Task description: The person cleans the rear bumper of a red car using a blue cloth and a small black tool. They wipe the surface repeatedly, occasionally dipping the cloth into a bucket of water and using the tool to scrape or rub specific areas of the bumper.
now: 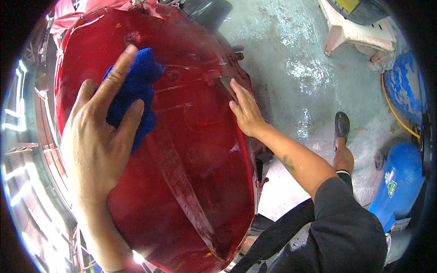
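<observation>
- Red and broadly curved, a large panel (205,154) lies beneath both hands, a wet-looking floor (273,54) beyond its right edge.
- The left hand (95,136) grasps a crumpled blue cloth (148,75), index finger stretched out; whether the cloth touches the surface cannot be told.
- The right hand (248,111) is at the panel's right edge, fingers over a small grey pad (226,85).
- Work appears partway along: a scuffed patch (133,37) and pale streak (186,195) suggest uneven areas left; how much is finished is unclear.
</observation>
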Motion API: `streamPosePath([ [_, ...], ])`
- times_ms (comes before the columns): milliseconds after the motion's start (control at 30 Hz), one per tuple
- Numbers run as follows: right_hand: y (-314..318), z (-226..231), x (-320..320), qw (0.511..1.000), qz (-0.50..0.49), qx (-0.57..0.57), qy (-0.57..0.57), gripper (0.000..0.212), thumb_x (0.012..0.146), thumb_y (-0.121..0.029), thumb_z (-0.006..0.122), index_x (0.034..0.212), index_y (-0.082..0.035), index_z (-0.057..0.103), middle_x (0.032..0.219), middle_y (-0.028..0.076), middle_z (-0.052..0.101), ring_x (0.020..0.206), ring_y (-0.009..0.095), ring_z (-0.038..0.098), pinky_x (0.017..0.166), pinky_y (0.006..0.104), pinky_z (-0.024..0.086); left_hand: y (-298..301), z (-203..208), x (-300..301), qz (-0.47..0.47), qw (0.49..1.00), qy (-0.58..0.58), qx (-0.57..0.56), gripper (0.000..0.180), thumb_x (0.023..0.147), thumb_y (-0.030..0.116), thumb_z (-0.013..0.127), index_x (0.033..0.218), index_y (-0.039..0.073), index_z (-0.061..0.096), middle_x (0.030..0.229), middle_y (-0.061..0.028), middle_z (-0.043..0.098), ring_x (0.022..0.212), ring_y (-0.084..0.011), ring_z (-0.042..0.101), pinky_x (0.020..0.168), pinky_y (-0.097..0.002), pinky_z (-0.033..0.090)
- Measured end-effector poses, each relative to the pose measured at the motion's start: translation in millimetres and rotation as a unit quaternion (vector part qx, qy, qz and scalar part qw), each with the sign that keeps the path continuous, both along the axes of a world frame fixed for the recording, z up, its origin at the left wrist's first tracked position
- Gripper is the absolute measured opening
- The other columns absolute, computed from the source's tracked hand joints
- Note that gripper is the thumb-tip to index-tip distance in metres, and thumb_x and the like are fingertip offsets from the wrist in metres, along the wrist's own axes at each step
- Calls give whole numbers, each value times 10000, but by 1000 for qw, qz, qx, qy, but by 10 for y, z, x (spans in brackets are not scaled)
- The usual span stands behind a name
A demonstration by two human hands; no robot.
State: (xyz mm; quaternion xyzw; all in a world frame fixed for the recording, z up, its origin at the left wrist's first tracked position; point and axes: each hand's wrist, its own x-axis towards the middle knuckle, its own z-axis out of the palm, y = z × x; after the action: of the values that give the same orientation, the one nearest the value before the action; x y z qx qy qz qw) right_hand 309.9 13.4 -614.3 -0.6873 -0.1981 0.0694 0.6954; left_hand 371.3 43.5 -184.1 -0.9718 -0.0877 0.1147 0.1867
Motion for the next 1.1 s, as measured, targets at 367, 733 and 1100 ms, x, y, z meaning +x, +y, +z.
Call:
streamPosePath([
  [367,-15,-61,-92,1000,15,1,-6,588,1181,-233,470,1706,-1,342,1760,249,363,1638,415,345,1345,514,273,126,31,-76,-83,993,60,59,648,818,216,917,1438,160,738,1078,-158,649,978,-369,706,900,-480,573],
  [733,247,4,115,1000,-7,10,-29,623,1150,-216,544,1680,41,340,1698,305,433,1555,477,454,1289,545,366,237,84,-139,-93,991,89,26,762,759,248,957,1470,142,703,1079,-153,655,999,-362,707,925,-470,559],
  [1100,440,13,519,997,-49,54,-22,595,1133,-244,576,1639,12,394,1614,330,516,1490,519,499,1245,566,402,284,116,-78,-71,991,108,-41,794,740,283,957,1469,101,697,1130,-166,667,1046,-352,702,961,-456,541],
])
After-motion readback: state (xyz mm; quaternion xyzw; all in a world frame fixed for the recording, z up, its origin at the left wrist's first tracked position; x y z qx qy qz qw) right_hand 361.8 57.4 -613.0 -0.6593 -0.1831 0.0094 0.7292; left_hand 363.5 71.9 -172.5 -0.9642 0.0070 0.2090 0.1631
